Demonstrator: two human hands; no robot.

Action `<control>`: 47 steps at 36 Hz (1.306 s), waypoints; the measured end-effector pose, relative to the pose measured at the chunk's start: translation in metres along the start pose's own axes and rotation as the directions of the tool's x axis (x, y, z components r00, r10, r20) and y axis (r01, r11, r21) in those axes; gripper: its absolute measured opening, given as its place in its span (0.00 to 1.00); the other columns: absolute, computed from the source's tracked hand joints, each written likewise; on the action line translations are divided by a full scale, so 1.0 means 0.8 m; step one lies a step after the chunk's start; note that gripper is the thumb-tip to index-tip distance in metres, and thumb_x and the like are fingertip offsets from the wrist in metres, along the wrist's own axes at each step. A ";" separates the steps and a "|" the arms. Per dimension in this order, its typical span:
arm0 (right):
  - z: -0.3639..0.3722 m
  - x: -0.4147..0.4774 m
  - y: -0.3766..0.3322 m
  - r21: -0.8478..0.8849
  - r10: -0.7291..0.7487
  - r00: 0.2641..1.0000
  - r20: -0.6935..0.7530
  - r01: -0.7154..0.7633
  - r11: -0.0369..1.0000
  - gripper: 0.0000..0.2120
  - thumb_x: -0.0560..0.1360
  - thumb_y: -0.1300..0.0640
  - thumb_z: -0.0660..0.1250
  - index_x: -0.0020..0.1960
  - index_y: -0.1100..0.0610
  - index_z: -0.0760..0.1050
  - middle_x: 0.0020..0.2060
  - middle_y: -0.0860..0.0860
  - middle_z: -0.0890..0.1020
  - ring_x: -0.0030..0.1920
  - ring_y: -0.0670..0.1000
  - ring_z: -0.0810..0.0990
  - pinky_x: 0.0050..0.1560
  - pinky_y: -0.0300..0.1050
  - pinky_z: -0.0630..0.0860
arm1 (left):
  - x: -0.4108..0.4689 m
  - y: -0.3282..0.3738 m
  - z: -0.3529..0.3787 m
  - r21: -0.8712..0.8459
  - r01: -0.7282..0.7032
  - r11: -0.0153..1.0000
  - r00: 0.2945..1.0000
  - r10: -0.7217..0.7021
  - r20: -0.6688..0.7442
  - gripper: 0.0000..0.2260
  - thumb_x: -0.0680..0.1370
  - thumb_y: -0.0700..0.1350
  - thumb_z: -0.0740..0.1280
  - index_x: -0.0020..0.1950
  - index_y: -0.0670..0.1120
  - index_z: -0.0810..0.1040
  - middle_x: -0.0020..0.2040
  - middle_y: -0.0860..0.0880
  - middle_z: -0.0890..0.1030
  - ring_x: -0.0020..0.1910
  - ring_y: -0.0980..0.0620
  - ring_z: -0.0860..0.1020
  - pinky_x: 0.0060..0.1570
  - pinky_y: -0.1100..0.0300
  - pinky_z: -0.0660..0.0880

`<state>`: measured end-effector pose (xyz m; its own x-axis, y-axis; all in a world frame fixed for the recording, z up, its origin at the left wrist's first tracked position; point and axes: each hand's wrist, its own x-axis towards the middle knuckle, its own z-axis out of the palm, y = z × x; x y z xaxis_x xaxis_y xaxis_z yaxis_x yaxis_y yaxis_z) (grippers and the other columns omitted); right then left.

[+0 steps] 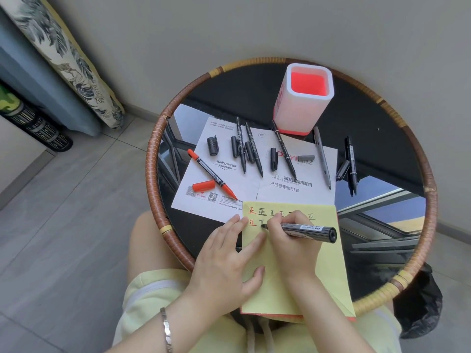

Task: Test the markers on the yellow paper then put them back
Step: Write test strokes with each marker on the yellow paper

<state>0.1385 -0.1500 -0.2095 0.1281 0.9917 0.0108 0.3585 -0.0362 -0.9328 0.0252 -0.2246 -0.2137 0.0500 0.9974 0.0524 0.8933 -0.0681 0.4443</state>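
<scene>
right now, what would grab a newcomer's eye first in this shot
Probably the right hand writing with a thick black marker on the yellow paper at the near edge of the round table, while the left hand presses the sheet flat. Next, the glowing red-lined pen holder at the back, standing behind uncapped markers scattered over white leaflets.

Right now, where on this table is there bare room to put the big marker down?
Bare glass lies right of the yellow paper, toward the table's rim, and left of the pen holder. The white sheets are crowded with uncapped markers and caps.
</scene>
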 end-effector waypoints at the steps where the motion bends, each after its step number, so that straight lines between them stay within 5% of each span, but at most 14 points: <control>1: 0.000 0.000 0.000 0.003 0.007 1.000 0.003 -0.007 1.000 0.13 0.64 0.53 0.64 0.25 0.53 0.63 0.22 0.39 0.74 0.26 0.40 0.71 0.31 0.31 0.66 | 0.000 0.000 0.000 0.001 -0.001 1.000 1.000 0.001 0.001 0.23 0.70 0.57 0.62 0.62 0.52 0.77 0.62 0.43 0.76 0.66 0.47 0.67 0.66 0.56 0.61; 7: -0.001 0.002 0.000 0.010 0.014 1.000 -0.024 -0.014 1.000 0.19 0.69 0.66 0.68 0.25 0.55 0.64 0.21 0.40 0.73 0.25 0.39 0.71 0.31 0.28 0.66 | -0.001 0.000 -0.001 0.007 0.008 1.000 1.000 -0.008 0.011 0.23 0.70 0.57 0.62 0.63 0.53 0.77 0.62 0.43 0.76 0.67 0.48 0.67 0.66 0.56 0.60; 13: 0.002 0.000 -0.004 0.027 -0.004 0.999 -0.033 0.005 1.000 0.13 0.65 0.56 0.64 0.26 0.54 0.63 0.23 0.39 0.75 0.26 0.40 0.72 0.31 0.28 0.66 | 0.000 0.000 -0.001 0.008 -0.003 1.000 1.000 0.003 -0.004 0.23 0.70 0.57 0.62 0.62 0.52 0.77 0.61 0.42 0.77 0.66 0.47 0.67 0.66 0.56 0.60; 19: 0.000 0.001 -0.005 0.048 -0.016 0.998 -0.054 0.019 0.999 0.15 0.67 0.60 0.66 0.25 0.55 0.63 0.20 0.44 0.72 0.25 0.39 0.72 0.31 0.27 0.66 | -0.001 0.000 0.000 0.003 -0.007 1.000 1.000 0.007 -0.013 0.23 0.70 0.57 0.62 0.62 0.52 0.77 0.61 0.42 0.77 0.66 0.47 0.67 0.65 0.56 0.61; 26: 0.000 0.002 -0.002 0.024 -0.010 0.999 0.035 0.009 1.000 0.19 0.70 0.64 0.68 0.26 0.55 0.65 0.21 0.38 0.74 0.27 0.39 0.72 0.33 0.28 0.67 | 0.001 0.000 0.000 0.003 -0.005 1.000 1.000 0.005 -0.018 0.23 0.70 0.57 0.62 0.62 0.52 0.78 0.61 0.42 0.77 0.66 0.47 0.67 0.65 0.55 0.62; 35: 0.000 0.001 -0.002 0.023 0.016 1.000 0.025 -0.017 1.000 0.15 0.66 0.57 0.67 0.25 0.54 0.64 0.20 0.40 0.73 0.25 0.39 0.71 0.31 0.29 0.66 | 0.000 0.000 0.001 0.000 -0.003 1.000 1.000 0.003 -0.016 0.22 0.70 0.57 0.62 0.61 0.52 0.78 0.61 0.42 0.77 0.66 0.47 0.67 0.66 0.55 0.62; 40: -0.002 0.001 -0.001 -0.009 0.015 0.999 0.033 -0.015 1.000 0.19 0.69 0.66 0.69 0.25 0.55 0.65 0.20 0.43 0.73 0.26 0.39 0.71 0.31 0.29 0.66 | 0.001 -0.001 0.000 -0.003 -0.005 1.000 1.000 0.005 -0.012 0.22 0.70 0.57 0.62 0.61 0.52 0.78 0.62 0.42 0.76 0.66 0.47 0.67 0.65 0.55 0.62; 47: 0.002 -0.002 -0.006 0.001 -0.013 0.999 -0.044 0.013 1.000 0.14 0.65 0.57 0.63 0.25 0.52 0.61 0.21 0.41 0.73 0.25 0.40 0.70 0.30 0.29 0.65 | 0.000 0.000 0.000 -0.002 -0.008 1.000 1.000 0.008 -0.013 0.22 0.70 0.56 0.62 0.62 0.52 0.77 0.62 0.42 0.76 0.66 0.46 0.68 0.65 0.54 0.63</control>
<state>0.1350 -0.1512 -0.2060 0.1637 0.9857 0.0390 0.3588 -0.0227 -0.9331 0.0252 -0.2244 -0.2138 0.0510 0.9964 0.0676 0.8918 -0.0759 0.4460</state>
